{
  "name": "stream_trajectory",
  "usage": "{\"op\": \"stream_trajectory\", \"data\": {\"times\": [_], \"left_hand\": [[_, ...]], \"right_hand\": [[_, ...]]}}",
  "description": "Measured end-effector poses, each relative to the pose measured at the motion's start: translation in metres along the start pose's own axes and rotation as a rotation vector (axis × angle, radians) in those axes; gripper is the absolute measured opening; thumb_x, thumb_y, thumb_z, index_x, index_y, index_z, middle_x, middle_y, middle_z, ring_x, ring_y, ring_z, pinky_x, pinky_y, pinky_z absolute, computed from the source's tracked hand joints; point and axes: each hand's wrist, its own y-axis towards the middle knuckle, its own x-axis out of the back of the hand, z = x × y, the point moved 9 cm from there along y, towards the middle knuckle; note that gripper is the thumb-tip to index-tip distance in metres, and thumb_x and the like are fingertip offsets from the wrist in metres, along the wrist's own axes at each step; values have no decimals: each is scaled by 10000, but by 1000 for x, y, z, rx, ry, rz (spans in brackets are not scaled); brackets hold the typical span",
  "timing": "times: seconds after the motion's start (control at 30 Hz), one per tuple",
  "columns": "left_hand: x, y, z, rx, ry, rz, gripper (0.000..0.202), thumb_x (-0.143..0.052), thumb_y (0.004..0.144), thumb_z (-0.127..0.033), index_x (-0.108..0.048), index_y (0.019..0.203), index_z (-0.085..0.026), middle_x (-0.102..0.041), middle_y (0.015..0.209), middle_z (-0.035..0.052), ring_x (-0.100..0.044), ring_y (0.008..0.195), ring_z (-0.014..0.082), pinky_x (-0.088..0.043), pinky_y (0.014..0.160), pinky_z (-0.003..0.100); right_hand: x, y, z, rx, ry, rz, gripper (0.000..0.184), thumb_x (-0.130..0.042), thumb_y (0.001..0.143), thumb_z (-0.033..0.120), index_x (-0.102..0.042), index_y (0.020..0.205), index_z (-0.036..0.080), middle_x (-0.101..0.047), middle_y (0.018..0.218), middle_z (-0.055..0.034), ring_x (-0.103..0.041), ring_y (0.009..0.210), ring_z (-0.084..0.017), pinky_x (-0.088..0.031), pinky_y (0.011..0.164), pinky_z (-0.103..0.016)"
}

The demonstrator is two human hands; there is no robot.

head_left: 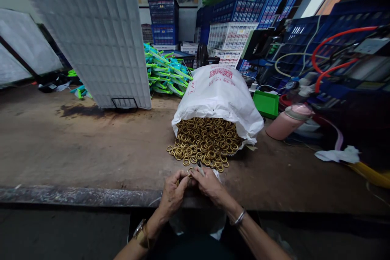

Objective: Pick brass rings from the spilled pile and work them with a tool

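My left hand [173, 191] is closed, pinching a brass-coloured ring [190, 170] between thumb and fingers at the table's front edge. Close against it, my right hand [211, 185] is closed around a slim tool with a dark tip [199, 164]; its exact kind is too small to tell. The right fingertips meet the ring as well. Just beyond both hands, a heap of brass-coloured rings [207, 138] spills from the mouth of a white woven sack [217, 93] lying on its side.
The brown table [91, 150] carries a tall pale ribbed panel [91, 36] at left and green-and-blue plastic pieces [167, 73] behind. To the right are a pink bottle [288, 122], a green tray [265, 104] and red hoses [323, 44]. Blue crates [240, 2] are stacked at the back.
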Motion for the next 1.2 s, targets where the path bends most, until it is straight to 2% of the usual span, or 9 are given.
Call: {"op": "stream_trajectory", "data": {"times": [0.1, 0.27, 0.4, 0.53, 0.63, 0.7, 1.0, 1.1, 1.2], "left_hand": [[-1, 0, 9, 77, -28, 0, 209, -577, 719, -348, -560, 623, -164, -522, 543, -36, -450, 506, 86, -372, 518, 186], [-13, -10, 31, 354, -217, 135, 304, -539, 731, -470, -483, 685, -175, -471, 517, -59, -335, 360, 40, -237, 349, 156], [-16, -13, 27, 367, -352, 156, 293, -569, 721, -442, -465, 697, -170, -459, 534, -63, -321, 369, 26, -228, 346, 143], [-14, -13, 26, 364, -348, 113, 294, -576, 718, -439, -450, 701, -173, -466, 537, -64, -335, 374, 24, -227, 345, 132], [-13, -12, 26, 358, -316, 93, 305, -575, 713, -449, -441, 712, -175, -475, 547, -63, -349, 378, 22, -238, 346, 126], [-14, -12, 26, 354, -301, 88, 314, -574, 708, -458, -433, 713, -178, -473, 548, -67, -352, 378, 23, -241, 346, 124], [-9, -15, 26, 310, -192, 80, 326, -530, 729, -491, -419, 733, -185, -446, 524, -80, -318, 367, 23, -235, 346, 127], [-18, -29, 14, 351, -170, 215, 315, -506, 753, -486, -427, 734, -181, -459, 524, -69, -345, 383, 30, -255, 360, 132], [-37, -57, 15, 447, -130, 489, 281, -505, 760, -448, -465, 739, -171, -498, 539, -46, -377, 395, 41, -275, 370, 144]], "right_hand": [[5, 1, 10, 76, -128, -70, 219, -477, 719, 347, -473, 580, 177, -428, 511, 61, -374, 495, -68, -304, 477, -191], [0, 1, 10, 73, -151, -26, 215, -461, 729, 340, -470, 585, 182, -461, 515, 50, -402, 527, -92, -310, 499, -208], [1, 2, 5, 81, -116, -8, 245, -392, 783, 342, -473, 616, 183, -487, 548, 37, -433, 533, -96, -323, 523, -210], [10, -5, 15, 187, -439, -114, 225, -370, 801, 282, -476, 627, 186, -498, 567, 22, -435, 551, -105, -290, 531, -215], [-1, -14, 22, 300, -667, -48, 124, -391, 734, 137, -489, 682, 193, -529, 615, 21, -438, 570, -103, -276, 554, -213], [-7, -17, 21, 329, -761, -10, 182, -387, 680, 74, -506, 746, 195, -564, 667, 11, -457, 594, -107, -274, 572, -215], [-9, -13, 18, 261, -1007, -12, 296, -386, 654, 50, -521, 883, 180, -609, 719, -28, -511, 631, -141, -238, 551, -244], [11, -5, 11, 162, -1067, -101, 285, -382, 695, 55, -525, 908, 179, -609, 698, -31, -513, 605, -141, -215, 533, -252], [32, 1, 6, 107, -1064, -217, 242, -376, 736, 62, -531, 880, 179, -610, 702, -35, -518, 606, -138, -213, 536, -255]]}}
